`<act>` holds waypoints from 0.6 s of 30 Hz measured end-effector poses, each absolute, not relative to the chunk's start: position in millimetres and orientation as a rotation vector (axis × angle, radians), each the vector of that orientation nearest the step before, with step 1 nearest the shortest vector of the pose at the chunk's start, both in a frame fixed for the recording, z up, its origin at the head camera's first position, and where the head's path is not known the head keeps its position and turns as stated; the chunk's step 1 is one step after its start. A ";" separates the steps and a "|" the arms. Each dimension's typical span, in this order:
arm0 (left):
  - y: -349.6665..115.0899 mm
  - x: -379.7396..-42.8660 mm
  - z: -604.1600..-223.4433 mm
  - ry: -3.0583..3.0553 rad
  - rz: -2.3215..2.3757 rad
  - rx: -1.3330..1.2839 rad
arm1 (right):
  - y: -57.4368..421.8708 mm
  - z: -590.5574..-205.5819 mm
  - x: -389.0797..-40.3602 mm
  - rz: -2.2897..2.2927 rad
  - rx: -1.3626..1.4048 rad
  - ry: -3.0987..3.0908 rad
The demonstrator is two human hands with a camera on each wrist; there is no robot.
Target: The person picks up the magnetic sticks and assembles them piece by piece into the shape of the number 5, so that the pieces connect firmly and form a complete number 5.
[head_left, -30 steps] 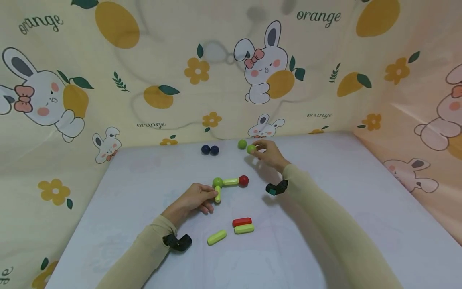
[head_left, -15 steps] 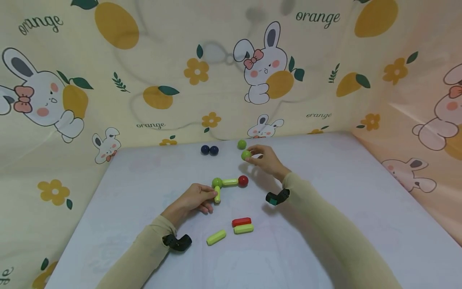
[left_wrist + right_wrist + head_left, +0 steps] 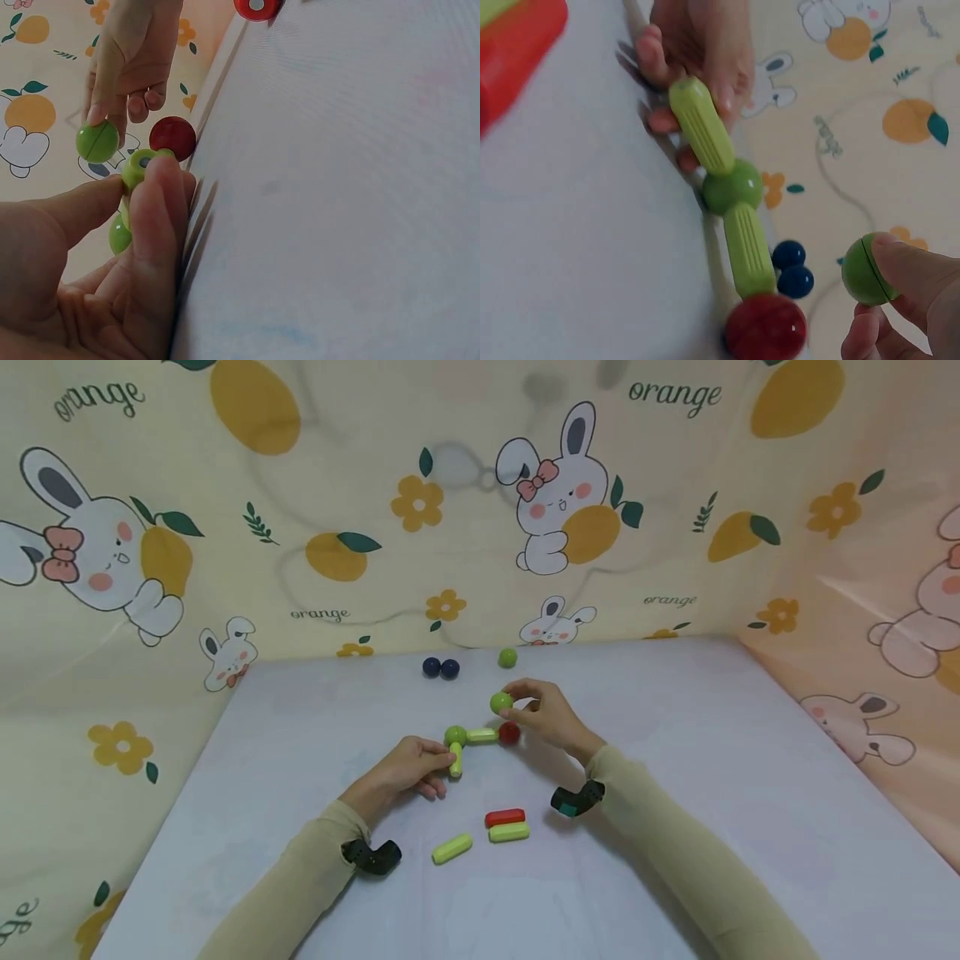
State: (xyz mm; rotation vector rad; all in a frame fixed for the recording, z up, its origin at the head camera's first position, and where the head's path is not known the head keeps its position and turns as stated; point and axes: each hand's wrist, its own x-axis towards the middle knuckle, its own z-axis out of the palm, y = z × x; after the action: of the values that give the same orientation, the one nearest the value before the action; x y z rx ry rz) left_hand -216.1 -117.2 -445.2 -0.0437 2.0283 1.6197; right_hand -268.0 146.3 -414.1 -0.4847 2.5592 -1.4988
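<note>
My left hand (image 3: 411,767) pinches a short yellow-green rod (image 3: 456,762). That rod is joined to a green ball (image 3: 455,737), from which a second yellow-green rod (image 3: 482,736) runs right to a red ball (image 3: 509,732). In the right wrist view the joined rods (image 3: 748,247) show lengthwise grooves. Between thumb and fingers my right hand (image 3: 547,717) pinches a loose green ball (image 3: 501,702), held a little behind and above the red ball. The left wrist view shows a seam round this held ball (image 3: 97,142) and a socket in the near end of the gripped rod (image 3: 142,162).
Two dark blue balls (image 3: 440,668) and another green ball (image 3: 507,657) sit at the back of the white table (image 3: 637,860). Nearer the front lie a red rod (image 3: 505,817) and two yellow-green rods (image 3: 509,832). A patterned cloth (image 3: 337,460) stands behind the table.
My right hand has carried the green ball from the back of the table toward the front and slightly left, close to the red ball. The left hand keeps its grip on the rod.
</note>
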 end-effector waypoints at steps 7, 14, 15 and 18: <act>-115.8 -217.5 -446.9 2.027 1.604 -0.036 | 137.8 -413.9 -251.9 -1.540 -0.524 2.484; -117.0 -218.7 -447.5 2.029 1.606 -0.035 | 129.5 -411.1 -238.9 -1.536 -0.657 2.474; -117.1 -218.9 -447.3 2.029 1.607 -0.040 | 128.5 -410.9 -238.0 -1.533 -0.670 2.468; -117.5 -219.3 -447.5 2.031 1.606 -0.043 | 125.9 -412.6 -236.1 -1.500 -0.719 2.461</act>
State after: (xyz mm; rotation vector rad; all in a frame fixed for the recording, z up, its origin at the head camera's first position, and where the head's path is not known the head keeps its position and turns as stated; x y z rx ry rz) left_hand -219.3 -117.5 -447.5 -0.0428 2.0314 1.6055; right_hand -236.1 125.9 -412.6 -0.7192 2.4608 -1.4998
